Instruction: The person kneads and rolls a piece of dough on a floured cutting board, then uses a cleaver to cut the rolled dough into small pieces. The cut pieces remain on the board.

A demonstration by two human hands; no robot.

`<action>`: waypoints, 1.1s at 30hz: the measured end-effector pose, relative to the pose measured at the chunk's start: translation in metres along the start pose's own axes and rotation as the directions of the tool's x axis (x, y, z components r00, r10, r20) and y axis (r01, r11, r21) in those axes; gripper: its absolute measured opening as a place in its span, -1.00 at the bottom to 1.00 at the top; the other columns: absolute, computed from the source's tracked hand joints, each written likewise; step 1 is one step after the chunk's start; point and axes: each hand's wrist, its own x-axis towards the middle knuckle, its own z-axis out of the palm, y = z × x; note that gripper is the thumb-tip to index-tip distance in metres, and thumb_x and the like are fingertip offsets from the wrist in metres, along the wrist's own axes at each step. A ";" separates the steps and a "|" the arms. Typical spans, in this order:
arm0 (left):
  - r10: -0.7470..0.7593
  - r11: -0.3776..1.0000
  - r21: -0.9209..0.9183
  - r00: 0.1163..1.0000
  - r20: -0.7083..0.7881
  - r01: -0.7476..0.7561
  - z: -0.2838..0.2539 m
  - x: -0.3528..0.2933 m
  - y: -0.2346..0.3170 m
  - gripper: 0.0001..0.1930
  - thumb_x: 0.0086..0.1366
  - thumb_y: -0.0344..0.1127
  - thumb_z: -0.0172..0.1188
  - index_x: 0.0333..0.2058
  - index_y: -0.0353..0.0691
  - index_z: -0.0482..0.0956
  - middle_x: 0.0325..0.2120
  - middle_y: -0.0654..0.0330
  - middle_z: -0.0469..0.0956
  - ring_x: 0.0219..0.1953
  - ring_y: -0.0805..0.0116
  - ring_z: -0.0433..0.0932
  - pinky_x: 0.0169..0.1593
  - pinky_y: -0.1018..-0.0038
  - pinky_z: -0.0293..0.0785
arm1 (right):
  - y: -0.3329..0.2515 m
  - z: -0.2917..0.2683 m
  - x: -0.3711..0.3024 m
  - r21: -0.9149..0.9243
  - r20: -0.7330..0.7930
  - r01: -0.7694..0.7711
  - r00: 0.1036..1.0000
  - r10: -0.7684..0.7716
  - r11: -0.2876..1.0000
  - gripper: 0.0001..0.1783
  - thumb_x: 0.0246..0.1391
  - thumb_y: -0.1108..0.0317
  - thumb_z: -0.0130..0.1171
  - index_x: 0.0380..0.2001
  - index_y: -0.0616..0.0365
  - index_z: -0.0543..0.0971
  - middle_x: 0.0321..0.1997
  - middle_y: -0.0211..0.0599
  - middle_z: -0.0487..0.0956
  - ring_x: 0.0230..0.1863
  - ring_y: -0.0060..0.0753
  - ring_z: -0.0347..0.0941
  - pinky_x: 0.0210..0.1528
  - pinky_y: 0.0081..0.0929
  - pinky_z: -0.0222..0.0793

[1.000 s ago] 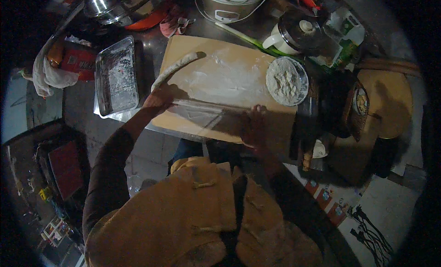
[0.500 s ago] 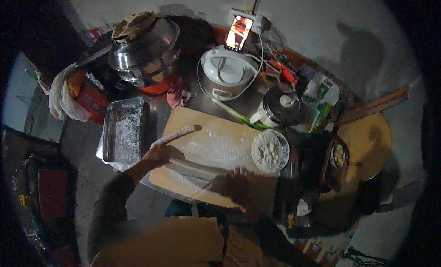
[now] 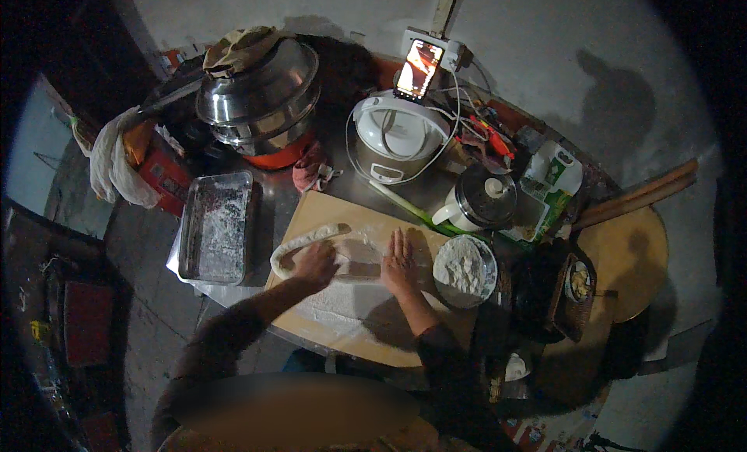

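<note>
A floury rope of dough (image 3: pixel 310 236) lies bent in a hook on the floured wooden board (image 3: pixel 366 343). My left hand (image 3: pixel 315 267) is closed at the lower arm of the rope, and a bit of dough shows just right of its knuckles. To the right, my right hand (image 3: pixel 398 263) lies palm down with its fingers stretched out, pointing away from me. Whether dough lies beneath that palm is hidden. A bowl of flour (image 3: pixel 464 271) stands on the board's right side, close to my right hand.
Left of the board sits a flour-dusted metal tray (image 3: pixel 215 228). Behind are a steel steamer pot (image 3: pixel 261 102), a white rice cooker (image 3: pixel 397 137) with a lit phone (image 3: pixel 418 69) above it, a green onion (image 3: pixel 405 201) and a lidded pot (image 3: pixel 484 199). A round board (image 3: pixel 626 257) is at right.
Both hands have moved up the board; my left hand has also shifted right, bending the dough rope into a tighter hook. My right hand has come off the board's near edge and now lies flat.
</note>
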 end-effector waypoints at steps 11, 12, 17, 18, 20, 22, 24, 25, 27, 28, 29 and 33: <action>0.129 0.992 0.021 0.988 -0.086 -0.127 0.048 -0.064 0.075 -0.35 0.31 -0.09 0.02 0.26 -0.36 0.15 0.30 -0.08 0.11 0.34 -0.01 0.10 0.33 0.10 0.02 | -0.037 -0.001 -0.140 -0.111 -0.221 0.166 0.957 -0.187 0.980 -0.45 0.31 -0.07 -0.32 0.16 -0.08 0.43 0.24 0.01 0.37 0.26 0.16 0.25 0.25 0.14 0.13; 0.159 0.986 -0.029 0.985 -0.072 -0.162 0.043 -0.088 0.077 -0.34 0.30 -0.08 0.05 0.26 -0.34 0.14 0.30 -0.07 0.12 0.33 -0.01 0.11 0.32 0.11 0.04 | -0.040 -0.001 -0.157 -0.122 -0.259 0.178 0.944 -0.205 0.976 -0.49 0.26 -0.02 -0.22 0.17 -0.11 0.43 0.26 0.04 0.33 0.28 0.18 0.21 0.27 0.14 0.08; 0.149 0.988 -0.056 0.986 0.077 -0.145 0.032 -0.078 0.052 -0.33 0.31 -0.15 -0.02 0.33 -0.22 0.02 0.36 0.03 0.00 0.38 -0.01 0.01 0.35 0.08 -0.01 | -0.036 -0.016 -0.146 -0.074 -0.034 0.033 0.999 -0.035 0.997 -0.41 0.15 0.04 0.00 0.25 -0.14 0.32 0.37 0.10 0.15 0.37 0.23 0.02 0.33 0.15 -0.06; 0.039 0.999 -0.013 0.996 0.077 -0.038 0.033 -0.060 0.047 -0.29 0.29 -0.10 0.00 0.34 -0.22 0.01 0.36 0.04 0.02 0.37 0.01 0.02 0.35 0.08 0.00 | -0.026 -0.022 -0.120 -0.086 0.107 -0.013 0.994 0.022 0.996 -0.40 0.15 0.03 0.01 0.26 -0.15 0.30 0.37 0.10 0.14 0.38 0.23 0.00 0.34 0.14 -0.07; -0.011 0.992 0.122 0.996 -0.090 0.022 0.027 -0.022 0.026 -0.21 0.26 0.03 0.02 0.34 -0.26 -0.01 0.37 0.04 -0.03 0.38 0.04 -0.02 0.37 0.09 -0.09 | -0.007 -0.028 -0.061 -0.122 -0.016 0.009 1.000 -0.011 0.992 -0.29 0.10 0.02 0.07 0.28 0.05 0.25 0.36 0.14 0.14 0.39 0.24 -0.04 0.37 0.07 -0.08; -0.031 0.996 0.085 0.994 -0.109 0.040 0.022 0.008 0.010 -0.18 0.25 0.08 0.03 0.33 -0.31 0.00 0.36 0.01 -0.02 0.39 0.03 -0.03 0.40 0.14 -0.14 | 0.006 -0.033 -0.017 0.024 -0.026 0.052 0.998 -0.051 0.998 -0.23 0.07 0.01 0.10 0.26 0.22 0.23 0.35 0.17 0.14 0.38 0.25 -0.03 0.39 0.04 -0.11; 0.064 0.997 0.048 0.976 -0.207 -0.055 0.020 0.014 0.003 -0.17 0.24 0.08 0.05 0.32 -0.33 0.02 0.35 -0.02 0.00 0.38 0.01 -0.03 0.40 0.16 -0.15 | 0.012 -0.036 -0.015 0.073 -0.023 0.061 0.998 -0.059 0.995 -0.20 0.07 0.02 0.11 0.24 0.35 0.22 0.36 0.18 0.13 0.38 0.24 -0.02 0.40 0.01 -0.12; 0.038 0.999 0.016 0.994 -0.107 -0.036 0.020 0.006 0.004 -0.20 0.26 0.04 0.05 0.31 -0.34 0.03 0.33 -0.05 0.04 0.38 -0.01 -0.02 0.40 0.17 -0.12 | 0.012 -0.035 -0.027 0.049 -0.001 0.047 0.999 -0.047 0.998 -0.21 0.07 0.03 0.11 0.22 0.40 0.22 0.36 0.18 0.12 0.39 0.23 -0.03 0.40 0.00 -0.11; 0.037 0.999 0.005 0.999 -0.025 -0.037 0.020 -0.030 0.011 -0.20 0.24 0.02 0.09 0.30 -0.34 0.05 0.32 -0.06 0.06 0.37 -0.03 0.02 0.39 0.15 -0.07 | 0.014 -0.031 -0.072 0.006 0.036 0.059 0.998 -0.059 0.998 -0.26 0.11 0.04 0.06 0.19 0.41 0.27 0.35 0.19 0.15 0.37 0.21 0.02 0.39 0.00 -0.09; 0.048 0.999 -0.009 0.999 0.008 -0.048 0.020 -0.051 0.016 -0.21 0.22 0.00 0.11 0.30 -0.34 0.06 0.32 -0.07 0.07 0.36 -0.04 0.04 0.38 0.14 -0.04 | 0.016 -0.028 -0.101 -0.026 0.032 0.090 0.995 -0.089 0.996 -0.32 0.13 0.05 0.03 0.17 0.37 0.32 0.33 0.21 0.19 0.36 0.21 0.06 0.38 0.02 -0.08; 0.105 0.994 0.039 0.994 -0.022 -0.104 0.019 -0.076 0.022 -0.19 0.19 -0.01 0.15 0.29 -0.33 0.07 0.31 -0.08 0.09 0.35 -0.04 0.06 0.37 0.12 -0.01 | 0.014 -0.023 -0.130 -0.057 -0.021 0.128 0.991 -0.129 0.990 -0.35 0.15 0.03 -0.01 0.16 0.32 0.36 0.29 0.23 0.24 0.33 0.22 0.11 0.37 0.04 -0.06; 0.098 0.994 0.024 0.986 0.136 -0.102 0.015 -0.142 0.038 -0.18 0.11 -0.09 0.25 0.28 -0.29 0.11 0.30 -0.12 0.10 0.33 -0.09 0.11 0.32 0.05 0.07 | 0.000 -0.012 -0.193 -0.418 -0.402 0.210 0.830 -0.387 0.884 -0.41 0.17 -0.01 -0.06 0.11 0.20 0.46 0.19 0.27 0.36 0.25 0.28 0.24 0.33 0.08 -0.02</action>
